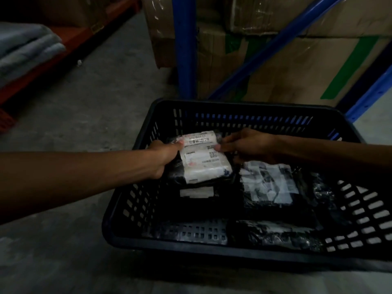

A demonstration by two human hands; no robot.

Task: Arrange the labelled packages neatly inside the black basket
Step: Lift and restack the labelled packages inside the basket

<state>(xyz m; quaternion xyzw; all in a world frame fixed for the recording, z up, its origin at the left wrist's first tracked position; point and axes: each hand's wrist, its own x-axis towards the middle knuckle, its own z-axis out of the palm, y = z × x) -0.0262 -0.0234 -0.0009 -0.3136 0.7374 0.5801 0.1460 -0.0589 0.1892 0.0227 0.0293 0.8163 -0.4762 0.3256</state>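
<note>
A black slotted basket point(127, 206) stands on the concrete floor. Over its far left part, both hands hold a black package with a white shipping label point(201, 160). My left hand point(165, 155) grips its left edge with the thumb on the label. My right hand point(246, 148) pinches its right edge. A second labelled package point(269, 183) lies in the basket on the right. A third point(197, 192) lies under the held one, showing only a strip of its label. Another dark package point(275, 232) rests at the near right.
A blue rack post point(183, 45) and a slanted blue brace point(275, 43) stand just behind the basket, with taped cardboard boxes point(297, 66) on the rack. An orange shelf with folded grey fabric point(25, 49) is at the far left. Concrete floor point(95, 102) lies between.
</note>
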